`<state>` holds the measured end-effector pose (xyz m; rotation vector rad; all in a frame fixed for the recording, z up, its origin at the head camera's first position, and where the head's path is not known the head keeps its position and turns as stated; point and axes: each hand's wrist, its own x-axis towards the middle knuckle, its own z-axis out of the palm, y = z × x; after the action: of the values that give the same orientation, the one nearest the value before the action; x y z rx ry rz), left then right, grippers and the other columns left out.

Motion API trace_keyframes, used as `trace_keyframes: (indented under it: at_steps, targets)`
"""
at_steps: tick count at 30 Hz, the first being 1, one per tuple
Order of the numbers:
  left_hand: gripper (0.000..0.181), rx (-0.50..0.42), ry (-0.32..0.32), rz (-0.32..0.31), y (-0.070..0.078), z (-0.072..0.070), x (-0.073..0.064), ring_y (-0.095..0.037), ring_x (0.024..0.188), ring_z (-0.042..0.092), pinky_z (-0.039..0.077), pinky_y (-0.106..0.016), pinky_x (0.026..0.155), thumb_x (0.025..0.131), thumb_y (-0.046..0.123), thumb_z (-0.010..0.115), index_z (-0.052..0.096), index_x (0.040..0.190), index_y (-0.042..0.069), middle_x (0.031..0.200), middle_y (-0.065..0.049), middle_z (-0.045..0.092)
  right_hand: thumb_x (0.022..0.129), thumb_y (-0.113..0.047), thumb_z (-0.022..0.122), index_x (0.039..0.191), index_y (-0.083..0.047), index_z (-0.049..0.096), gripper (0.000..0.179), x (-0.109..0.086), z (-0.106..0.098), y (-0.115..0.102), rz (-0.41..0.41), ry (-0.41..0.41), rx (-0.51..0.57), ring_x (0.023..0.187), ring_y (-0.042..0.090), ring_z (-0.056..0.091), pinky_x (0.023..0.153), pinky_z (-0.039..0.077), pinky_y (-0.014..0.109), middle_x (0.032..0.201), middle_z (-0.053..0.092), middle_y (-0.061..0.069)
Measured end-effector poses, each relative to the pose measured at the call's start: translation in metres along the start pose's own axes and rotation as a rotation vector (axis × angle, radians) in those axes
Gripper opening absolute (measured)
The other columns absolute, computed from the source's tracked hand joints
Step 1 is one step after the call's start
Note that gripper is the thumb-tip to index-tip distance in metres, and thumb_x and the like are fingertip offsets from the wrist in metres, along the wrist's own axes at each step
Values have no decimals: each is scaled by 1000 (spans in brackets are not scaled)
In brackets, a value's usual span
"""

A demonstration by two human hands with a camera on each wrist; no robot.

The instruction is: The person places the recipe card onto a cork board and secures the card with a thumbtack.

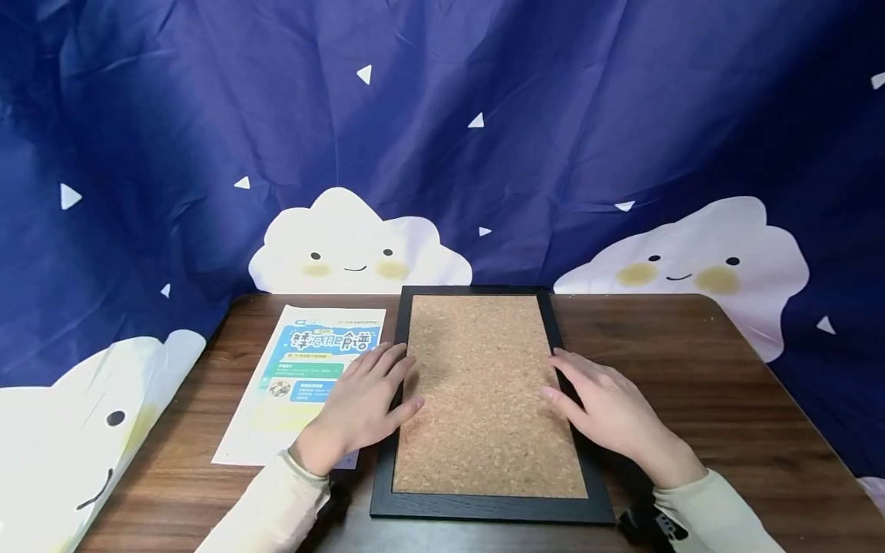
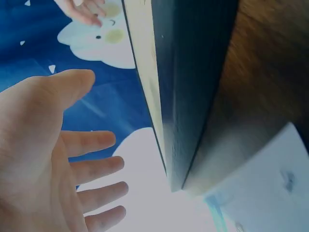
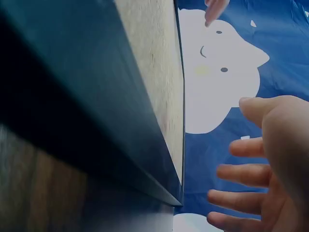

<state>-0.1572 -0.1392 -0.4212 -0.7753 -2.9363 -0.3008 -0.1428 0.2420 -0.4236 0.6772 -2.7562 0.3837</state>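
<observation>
A cork board (image 1: pixel 491 415) with a black frame (image 1: pixel 492 507) lies flat on the table. Above its left edge is my left hand (image 1: pixel 368 398), palm down with the fingers extended. My right hand (image 1: pixel 608 405) is in a similar pose over the right edge. Both wrist views show a gap between each hand and the frame, and neither hand holds anything. A printed sheet (image 1: pixel 266 430) with blue, green and yellow blocks lies left of the board, partly covered by my left hand and forearm.
The dark brown wooden table (image 1: pixel 719 407) extends on both sides of the board. Behind it hangs a blue cloth (image 1: pixel 525 169) printed with smiling white clouds and small white triangles. Dark devices sit at both wrists, partly hidden.
</observation>
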Motion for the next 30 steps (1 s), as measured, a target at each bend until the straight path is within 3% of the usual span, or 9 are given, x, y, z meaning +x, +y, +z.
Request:
trace_keyframes:
  at_steps: [5,12,17,30]
  targets:
    - [59,-1,26,-30,-9,0,-5,-39,151,52,42,-58,124,108,48,63,61,152,8,162,-17,54,102,-27,76,132,-1,74,39,-1,-5,7,21,17,8,121,43,73,101,59,61,134,74,23]
    - [48,0,63,-57,-21,-1,-13,-35,133,67,55,-54,111,107,39,67,68,143,7,144,-13,69,106,-26,70,128,-6,77,30,-5,-10,14,111,-8,72,121,40,73,99,59,62,129,77,17]
    - [42,7,60,-69,-32,-3,-19,-33,124,72,58,-53,106,105,35,69,71,136,6,134,-10,73,104,-21,74,124,-6,78,26,-13,-10,24,112,24,70,116,38,73,96,60,61,124,79,15]
    - [41,8,45,-118,-63,-10,-37,-38,124,72,58,-58,104,104,31,71,72,136,5,134,-14,74,103,-14,73,124,-1,77,25,-28,-16,46,177,2,116,117,44,72,99,57,67,123,78,19]
